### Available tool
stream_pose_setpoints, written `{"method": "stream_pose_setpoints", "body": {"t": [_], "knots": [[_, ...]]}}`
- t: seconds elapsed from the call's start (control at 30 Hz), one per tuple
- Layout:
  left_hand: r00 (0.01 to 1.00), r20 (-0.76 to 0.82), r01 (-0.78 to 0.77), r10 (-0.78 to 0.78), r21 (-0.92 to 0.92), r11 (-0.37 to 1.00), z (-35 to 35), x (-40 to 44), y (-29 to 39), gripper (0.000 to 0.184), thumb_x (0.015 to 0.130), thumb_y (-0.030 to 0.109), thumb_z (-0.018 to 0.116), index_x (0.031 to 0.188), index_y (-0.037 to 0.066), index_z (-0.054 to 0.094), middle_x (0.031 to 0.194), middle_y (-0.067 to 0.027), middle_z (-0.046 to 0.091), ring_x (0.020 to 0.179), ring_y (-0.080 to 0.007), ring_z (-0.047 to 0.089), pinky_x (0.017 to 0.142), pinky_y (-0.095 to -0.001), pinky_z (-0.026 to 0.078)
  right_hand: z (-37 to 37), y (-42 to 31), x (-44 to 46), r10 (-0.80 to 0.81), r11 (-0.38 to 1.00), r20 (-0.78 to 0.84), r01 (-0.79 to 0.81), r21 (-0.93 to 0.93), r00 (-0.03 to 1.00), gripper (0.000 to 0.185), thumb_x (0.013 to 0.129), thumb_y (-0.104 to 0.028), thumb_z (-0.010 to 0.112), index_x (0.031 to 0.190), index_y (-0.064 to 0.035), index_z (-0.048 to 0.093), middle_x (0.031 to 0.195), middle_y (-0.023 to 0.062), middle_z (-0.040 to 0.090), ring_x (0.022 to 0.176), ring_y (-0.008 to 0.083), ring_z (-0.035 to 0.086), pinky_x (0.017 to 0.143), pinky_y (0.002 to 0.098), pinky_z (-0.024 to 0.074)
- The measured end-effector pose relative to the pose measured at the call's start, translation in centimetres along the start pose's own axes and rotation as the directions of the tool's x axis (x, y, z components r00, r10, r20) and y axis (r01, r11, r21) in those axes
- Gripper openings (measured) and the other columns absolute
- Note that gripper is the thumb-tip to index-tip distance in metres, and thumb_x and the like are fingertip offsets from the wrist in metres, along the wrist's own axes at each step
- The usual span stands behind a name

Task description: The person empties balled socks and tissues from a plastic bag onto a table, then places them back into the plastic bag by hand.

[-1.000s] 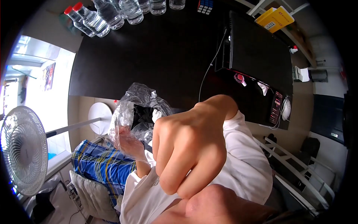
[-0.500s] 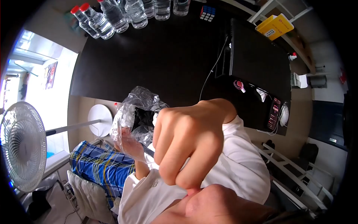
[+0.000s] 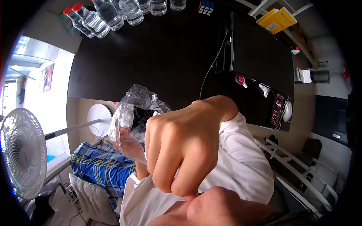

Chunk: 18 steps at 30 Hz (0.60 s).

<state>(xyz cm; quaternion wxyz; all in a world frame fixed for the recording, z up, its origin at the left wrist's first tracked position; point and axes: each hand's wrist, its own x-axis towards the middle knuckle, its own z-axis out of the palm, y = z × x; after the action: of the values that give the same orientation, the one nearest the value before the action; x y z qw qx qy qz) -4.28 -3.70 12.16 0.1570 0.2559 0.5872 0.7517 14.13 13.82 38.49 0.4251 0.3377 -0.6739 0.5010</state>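
My right hand (image 3: 184,147) is large in the middle of the head view, held right at my mouth. Its fingers are curled in and closed; whatever they pinch is hidden behind the knuckles. Lower left of it, my left hand (image 3: 130,145) grips a clear crinkled plastic bag (image 3: 137,94), with part of the hand seen through the film. Inside the bag's opening shows something dark and crumpled (image 3: 141,117), too covered to name. My right hand overlaps the bag's right side.
A dark table (image 3: 151,56) lies ahead, bearing several red-capped bottles (image 3: 90,22), a puzzle cube (image 3: 206,7), a black monitor (image 3: 262,56) and a phone (image 3: 277,109). A white fan (image 3: 24,152) stands left, near a blue plaid cloth (image 3: 98,162).
My right hand has shifted slightly left and down, staying at my mouth. The bag in my left hand has moved a little left. The table has slid slightly up and left in view.
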Motion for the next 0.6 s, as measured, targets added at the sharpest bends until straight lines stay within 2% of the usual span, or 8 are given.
{"method": "stream_pose_setpoints", "body": {"t": [0.2, 0.33, 0.4, 0.53, 0.6], "knots": [[1.0, 0.0, 0.004, -0.004, -0.001, 1.0, -0.05, 0.07, -0.25, 0.031, 0.104, 0.031, 0.049, 0.11, 0.002, 0.057, 0.107, -0.0094, 0.061, 0.098, -0.0216, 0.059, 0.086, -0.0363, 0.049, -0.14, 0.2, -0.12, -0.027, 0.999, 0.027, 0.026, 0.044, 0.999, 0.038, 0.091, -0.013, 0.068, 0.061, -0.0116, 0.045, 0.066, -0.0045, 0.049, 0.047, 0.0125, 0.044, 0.04, 0.0294, 0.0298], [1.0, -0.002, 0.007, -0.007, -0.004, 1.0, -0.11, 0.15, -0.4, 0.03, 0.104, 0.031, 0.049, 0.111, 0.002, 0.057, 0.108, -0.0097, 0.061, 0.099, -0.0222, 0.059, 0.087, -0.0368, 0.049, 0.09, 0.13, -0.2, -0.026, 0.998, 0.004, 0.025, 0.059, 1.0, 0.038, 0.09, -0.013, 0.068, 0.06, -0.0114, 0.045, 0.065, -0.0041, 0.047, 0.047, 0.0132, 0.044, 0.04, 0.0297, 0.0307], [1.0, 0.005, 0.018, -0.017, -0.01, 1.0, -0.04, 0.02, -0.51, 0.03, 0.104, 0.031, 0.05, 0.112, 0.003, 0.057, 0.109, -0.0099, 0.061, 0.1, -0.0225, 0.059, 0.087, -0.037, 0.049, 0.15, -0.14, -0.17, 0.057, 0.993, 0.0, -0.056, 0.102, 0.998, 0.031, 0.073, -0.01, 0.067, 0.057, -0.0097, 0.04, 0.059, -0.0029, 0.049, 0.047, 0.0189, 0.047, 0.043, 0.0349, 0.0295], [1.0, 0.001, 0.016, -0.016, -0.019, 1.0, 0.0, 0.14, -0.61, 0.03, 0.104, 0.03, 0.05, 0.113, 0.003, 0.056, 0.111, -0.0103, 0.061, 0.101, -0.023, 0.059, 0.088, -0.0375, 0.049, -0.06, 0.13, -0.06, 0.06, 0.993, -0.001, -0.06, 0.106, 0.998, 0.03, 0.074, -0.009, 0.068, 0.058, -0.0105, 0.043, 0.06, -0.0035, 0.051, 0.048, 0.0177, 0.048, 0.042, 0.0342, 0.0291], [1.0, 0.0, 0.016, -0.016, -0.023, 1.0, 0.02, 0.09, -0.67, 0.029, 0.103, 0.03, 0.051, 0.113, 0.003, 0.056, 0.112, -0.0104, 0.061, 0.102, -0.0233, 0.059, 0.089, -0.0378, 0.049, -0.11, 0.58, -0.14, 0.022, 0.99, 0.053, -0.03, 0.139, 0.998, 0.042, 0.095, -0.025, 0.07, 0.061, -0.0105, 0.049, 0.066, -0.0032, 0.052, 0.052, 0.0146, 0.053, 0.043, 0.0303, 0.0374]]}}
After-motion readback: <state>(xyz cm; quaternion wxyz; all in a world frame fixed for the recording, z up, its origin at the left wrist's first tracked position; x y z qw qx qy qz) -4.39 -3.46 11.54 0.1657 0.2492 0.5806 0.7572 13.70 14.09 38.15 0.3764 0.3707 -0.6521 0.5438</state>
